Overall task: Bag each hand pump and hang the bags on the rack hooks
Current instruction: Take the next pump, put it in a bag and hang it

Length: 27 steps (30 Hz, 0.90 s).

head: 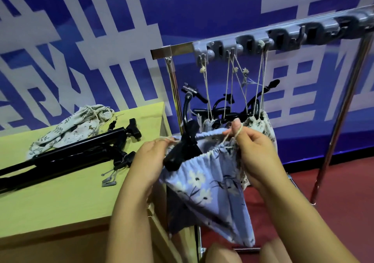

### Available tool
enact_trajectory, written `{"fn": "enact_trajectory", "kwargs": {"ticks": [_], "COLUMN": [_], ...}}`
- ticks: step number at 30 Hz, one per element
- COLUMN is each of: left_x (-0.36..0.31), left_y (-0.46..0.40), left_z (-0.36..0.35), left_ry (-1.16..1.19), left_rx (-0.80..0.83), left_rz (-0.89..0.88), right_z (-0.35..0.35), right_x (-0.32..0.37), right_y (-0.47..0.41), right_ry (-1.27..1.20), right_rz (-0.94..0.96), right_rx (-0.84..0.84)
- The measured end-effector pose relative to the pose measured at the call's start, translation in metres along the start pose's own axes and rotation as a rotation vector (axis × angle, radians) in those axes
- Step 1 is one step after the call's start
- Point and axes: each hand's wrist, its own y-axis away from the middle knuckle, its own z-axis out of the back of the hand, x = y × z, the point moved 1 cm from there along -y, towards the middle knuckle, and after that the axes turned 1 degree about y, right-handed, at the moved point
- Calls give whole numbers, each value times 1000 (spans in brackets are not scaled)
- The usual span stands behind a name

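Both hands are holding a blue floral drawstring bag (210, 189) in the air between the desk (66, 200) and the rack (283, 40). The left hand (149, 161) is gripping the bag's left rim, its fingers curled round the fabric and the cord end there. The right hand (255, 153) is pinching the pale drawstring (235, 134) at the bag's right rim, thumb raised and fingers closed on the cord. The black handle of a hand pump (182, 151) is protruding from the bag's mouth, tilted toward the left; the rest of the pump is lying hidden inside the fabric.

Behind the hands, three light patterned bags (261, 125) are hanging by their cords from the grey hook rail (226, 48) of the rack, with black pump parts projecting from their tops. The hooks farther right along the rail are blurred.

On the yellow-green desk, two more black hand pumps (77, 151) are lying side by side, handles pointing toward the rack. A crumpled pale leaf-print bag (74, 127) is resting just behind them, touching the farther pump. Small grey fittings (109, 179) are lying on the desk near the pump handles. A blue wall (182, 9) with white lettering is filling the background.
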Motion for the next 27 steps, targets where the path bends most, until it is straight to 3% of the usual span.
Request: {"fn": "enact_trajectory", "kwargs": {"ticks": [3, 7, 11, 16, 22, 24, 27], "left_x": [5, 18, 23, 22, 24, 26, 30], "left_y": [-4, -11, -11, -9, -7, -9, -11], "left_z": [-2, -5, -10, -5, 2, 4, 9], "left_ry": [-217, -610, -765, -573, 113, 154, -25], "left_rx": [64, -24, -55, -119, -164, -228, -360], "left_rz": [-7, -24, -40, -112, 47, 57, 1], "right_z": [0, -1, -2, 9, 14, 16, 20], "right_x": [-2, -10, -15, -10, -3, -2, -4], "right_y": [-2, -3, -3, -7, -4, -7, -12], "right_ry": [-34, -15, -65, -113, -167, -205, -259], "right_rz": [7, 64, 85, 64, -45, -92, -149], "right_rx": [-7, 23, 86, 113, 205, 186, 104]}}
